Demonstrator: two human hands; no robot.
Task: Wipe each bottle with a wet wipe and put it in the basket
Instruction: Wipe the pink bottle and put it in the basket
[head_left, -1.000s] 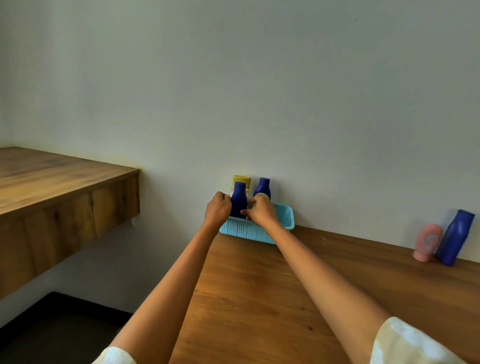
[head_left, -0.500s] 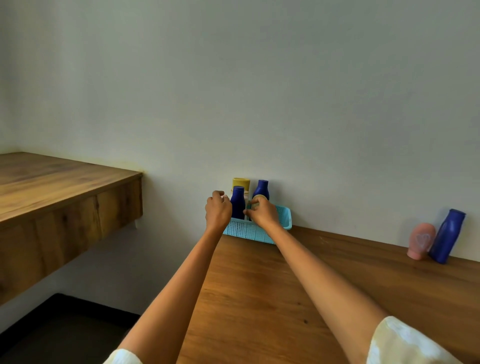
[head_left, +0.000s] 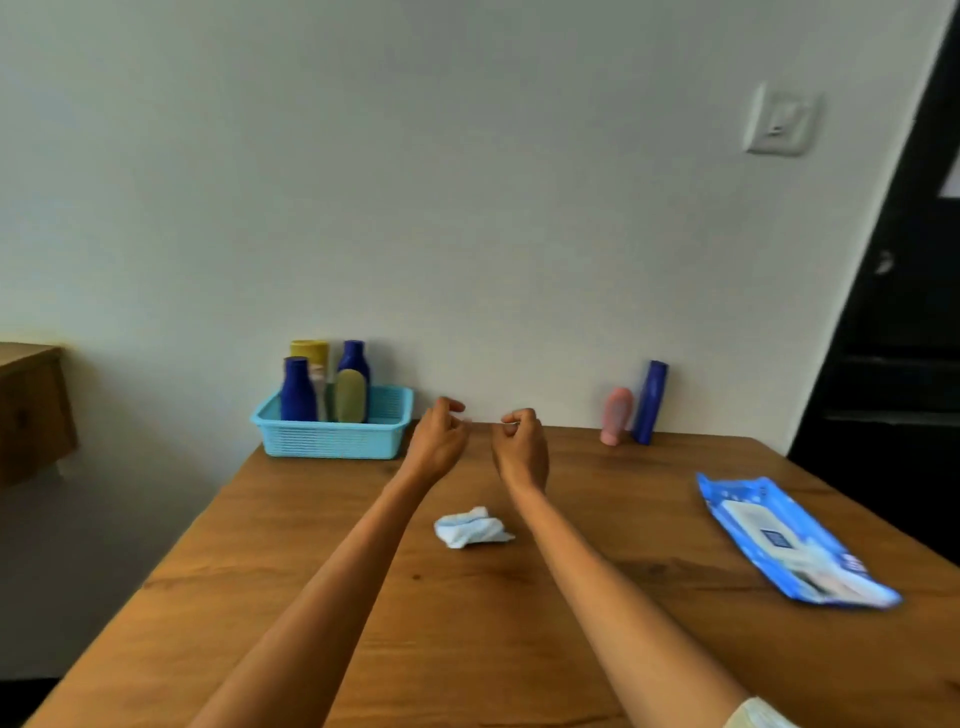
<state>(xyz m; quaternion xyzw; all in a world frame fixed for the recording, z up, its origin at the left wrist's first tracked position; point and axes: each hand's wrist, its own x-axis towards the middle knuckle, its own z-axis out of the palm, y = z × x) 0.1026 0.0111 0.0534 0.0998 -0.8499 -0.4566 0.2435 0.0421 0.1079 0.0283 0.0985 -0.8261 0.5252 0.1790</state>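
Observation:
A light blue basket (head_left: 332, 441) stands at the table's back left and holds several upright bottles: two dark blue ones (head_left: 298, 389), a yellow one (head_left: 310, 352) and an olive one (head_left: 349, 396). A pink bottle (head_left: 616, 415) and a tall blue bottle (head_left: 651, 401) stand against the wall at the back right. A crumpled wet wipe (head_left: 470, 527) lies on the table between my forearms. My left hand (head_left: 439, 439) and my right hand (head_left: 521, 447) hover above the table to the right of the basket, fingers loosely curled, holding nothing.
A blue pack of wet wipes (head_left: 789, 543) lies flat at the right side of the wooden table (head_left: 467, 623). Another wooden surface (head_left: 28, 395) stands at the far left. A dark doorway (head_left: 893, 338) is at the right, and a wall switch (head_left: 779, 122) sits above.
Both hands have let go of the bottles in the basket and drawn back to the right. The view has swung right, bringing the wipe and the wipes pack into sight.

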